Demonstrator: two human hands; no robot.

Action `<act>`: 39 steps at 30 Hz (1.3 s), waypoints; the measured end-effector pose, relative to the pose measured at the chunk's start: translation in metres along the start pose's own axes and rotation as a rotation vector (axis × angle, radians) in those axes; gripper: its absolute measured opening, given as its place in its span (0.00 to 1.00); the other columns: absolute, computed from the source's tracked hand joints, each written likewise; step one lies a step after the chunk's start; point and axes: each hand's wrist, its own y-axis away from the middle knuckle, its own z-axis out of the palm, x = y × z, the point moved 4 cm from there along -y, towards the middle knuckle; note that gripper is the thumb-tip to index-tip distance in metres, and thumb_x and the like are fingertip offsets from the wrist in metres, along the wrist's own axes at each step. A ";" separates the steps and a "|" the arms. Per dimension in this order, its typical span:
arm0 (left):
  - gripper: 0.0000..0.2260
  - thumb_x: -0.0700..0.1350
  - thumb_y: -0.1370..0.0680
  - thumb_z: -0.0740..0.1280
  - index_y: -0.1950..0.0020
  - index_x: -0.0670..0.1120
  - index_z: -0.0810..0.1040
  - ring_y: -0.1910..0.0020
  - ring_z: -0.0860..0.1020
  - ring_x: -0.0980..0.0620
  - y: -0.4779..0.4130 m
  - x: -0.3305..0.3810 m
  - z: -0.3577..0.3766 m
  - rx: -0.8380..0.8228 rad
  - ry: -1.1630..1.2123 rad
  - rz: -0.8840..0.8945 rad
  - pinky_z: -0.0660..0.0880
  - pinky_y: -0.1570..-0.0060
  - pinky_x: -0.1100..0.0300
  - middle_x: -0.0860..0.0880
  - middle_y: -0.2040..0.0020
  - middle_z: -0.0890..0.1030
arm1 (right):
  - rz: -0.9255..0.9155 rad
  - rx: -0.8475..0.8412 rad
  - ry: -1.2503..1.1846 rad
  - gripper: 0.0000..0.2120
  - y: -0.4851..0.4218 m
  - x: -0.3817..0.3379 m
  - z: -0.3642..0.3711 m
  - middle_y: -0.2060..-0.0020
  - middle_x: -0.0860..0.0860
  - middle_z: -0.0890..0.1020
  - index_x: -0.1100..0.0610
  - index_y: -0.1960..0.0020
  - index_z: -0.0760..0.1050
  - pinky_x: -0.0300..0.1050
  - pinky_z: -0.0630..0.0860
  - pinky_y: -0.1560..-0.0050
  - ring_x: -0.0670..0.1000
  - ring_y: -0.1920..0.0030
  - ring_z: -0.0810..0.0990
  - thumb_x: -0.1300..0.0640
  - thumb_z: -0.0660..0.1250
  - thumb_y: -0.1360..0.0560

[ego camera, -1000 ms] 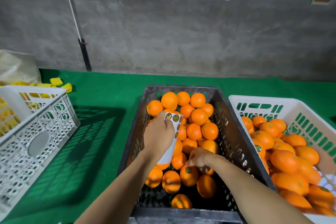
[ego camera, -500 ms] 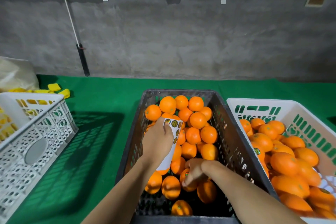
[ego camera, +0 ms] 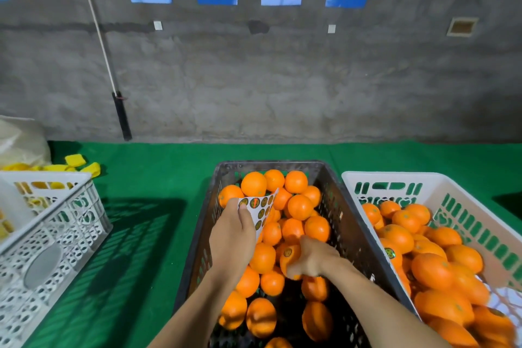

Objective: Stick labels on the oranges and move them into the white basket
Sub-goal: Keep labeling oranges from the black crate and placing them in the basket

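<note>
The left hand (ego camera: 232,237) hovers over the dark plastic crate (ego camera: 343,223) of unlabelled oranges (ego camera: 299,206), thumb pinching a curled white sheet of round labels (ego camera: 258,207). The right hand (ego camera: 313,258), fingers curled, grips a labelled orange (ego camera: 288,257) above the pile. Just right, touching the crate, the white plastic basket (ego camera: 463,192) holds labelled oranges (ego camera: 432,271); a white lattice crate (ego camera: 56,223) stands well left on green felt (ego camera: 152,178).

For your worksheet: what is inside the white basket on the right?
The white basket holds oranges, one showing a label. Its floor is covered.
</note>
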 end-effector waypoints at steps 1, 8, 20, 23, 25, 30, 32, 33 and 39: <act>0.08 0.51 0.16 0.53 0.52 0.53 0.68 0.65 0.76 0.56 0.000 0.001 -0.001 0.024 0.006 -0.002 0.64 0.70 0.58 0.54 0.63 0.76 | 0.001 0.082 -0.114 0.36 0.003 0.002 -0.009 0.45 0.53 0.80 0.53 0.37 0.70 0.47 0.76 0.52 0.55 0.45 0.80 0.39 0.73 0.40; 0.09 0.51 0.16 0.54 0.44 0.51 0.71 0.55 0.79 0.44 -0.001 -0.006 -0.005 0.031 0.110 -0.147 0.77 0.56 0.48 0.48 0.53 0.80 | 0.029 0.540 -1.356 0.30 0.020 0.005 -0.070 0.63 0.53 0.79 0.57 0.44 0.73 0.44 0.74 0.72 0.51 0.68 0.78 0.32 0.70 0.30; 0.10 0.40 0.17 0.62 0.43 0.40 0.82 0.53 0.85 0.40 -0.003 -0.007 0.018 -0.356 0.844 -0.520 0.83 0.62 0.52 0.40 0.51 0.86 | -0.056 0.470 -2.701 0.45 0.030 0.048 -0.090 0.33 0.56 0.74 0.63 0.26 0.65 0.44 0.74 0.44 0.53 0.41 0.77 0.27 0.49 0.23; 0.12 0.41 0.16 0.59 0.43 0.45 0.82 0.53 0.86 0.47 -0.002 0.000 0.016 -0.402 0.784 -0.469 0.81 0.62 0.58 0.46 0.51 0.87 | -0.036 0.518 -2.651 0.37 0.027 0.048 -0.093 0.38 0.56 0.76 0.61 0.25 0.63 0.45 0.74 0.49 0.52 0.51 0.78 0.32 0.51 0.20; 0.12 0.42 0.15 0.58 0.43 0.46 0.82 0.52 0.86 0.48 -0.001 0.002 0.014 -0.417 0.755 -0.434 0.81 0.61 0.58 0.47 0.51 0.87 | -0.020 0.574 -2.438 0.23 0.027 0.042 -0.089 0.45 0.57 0.78 0.58 0.37 0.69 0.44 0.74 0.59 0.53 0.57 0.77 0.40 0.55 0.17; 0.13 0.44 0.17 0.62 0.54 0.41 0.83 0.60 0.83 0.50 -0.003 -0.005 0.013 -0.356 0.590 -0.314 0.79 0.60 0.56 0.43 0.56 0.85 | -0.227 0.913 -1.239 0.07 0.039 0.001 -0.081 0.64 0.51 0.81 0.52 0.56 0.78 0.46 0.72 0.64 0.49 0.67 0.76 0.58 0.64 0.21; 0.13 0.45 0.18 0.64 0.59 0.47 0.85 0.65 0.82 0.55 -0.004 -0.006 0.010 -0.311 0.566 -0.309 0.74 0.67 0.65 0.48 0.61 0.85 | -0.402 0.914 -0.859 0.05 0.047 -0.022 -0.076 0.62 0.44 0.81 0.46 0.54 0.79 0.44 0.73 0.62 0.44 0.64 0.78 0.53 0.66 0.22; 0.13 0.45 0.19 0.65 0.60 0.48 0.86 0.65 0.82 0.55 -0.005 -0.006 0.010 -0.299 0.565 -0.312 0.75 0.67 0.64 0.49 0.61 0.85 | -0.481 0.877 -0.701 0.03 0.050 -0.033 -0.071 0.59 0.40 0.80 0.44 0.52 0.79 0.41 0.74 0.62 0.42 0.61 0.78 0.49 0.66 0.22; 0.11 0.48 0.19 0.67 0.59 0.55 0.86 0.59 0.81 0.51 -0.005 -0.004 0.013 -0.308 0.539 -0.185 0.76 0.55 0.54 0.45 0.58 0.84 | -0.692 0.715 -0.352 0.19 0.050 -0.060 -0.049 0.48 0.34 0.72 0.43 0.31 0.74 0.29 0.69 0.53 0.35 0.50 0.72 0.40 0.64 0.20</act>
